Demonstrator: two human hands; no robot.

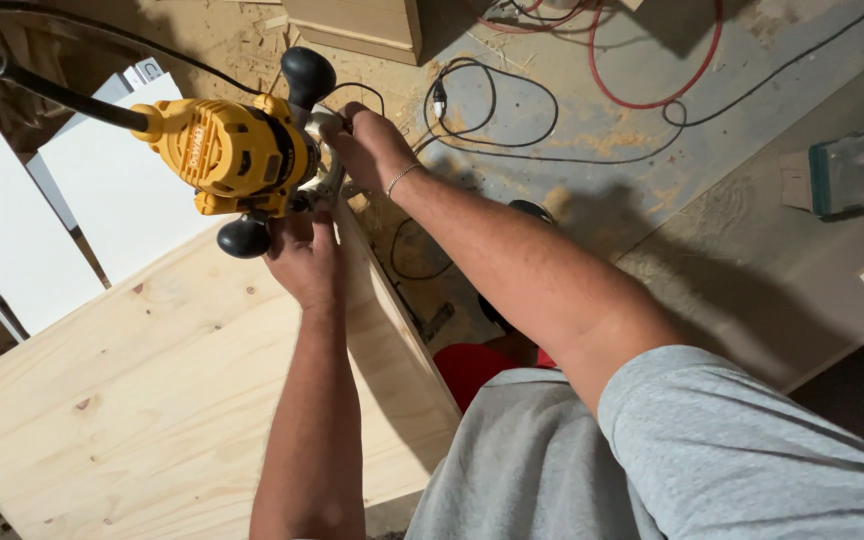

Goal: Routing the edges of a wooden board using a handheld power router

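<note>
The left hand is pressing up against the yellow router from the six o'clock side, its fingers curling around the lower black knob and the base there, closed on it as far as the view shows. The right hand is reaching in from the three o'clock side, its fingers bunching at the router's base just below the upper black knob; whether they are clamping something or only touching is not possible to tell, since the fingertips are hiding behind the tool. A thin bracelet is circling the right wrist.

The router is sitting at the far edge of a pale pine panel, which is standing on edge and filling the view toward seven o'clock. A thick black cable is running from the router's top out toward ten o'clock. White boards are leaning behind the panel at nine o'clock.

Toward one o'clock, black cords and a red hose are looping over a sawdust-covered floor. At three o'clock a green tool is lying on a grey surface. A grey sleeve is covering the right upper arm at five o'clock.
</note>
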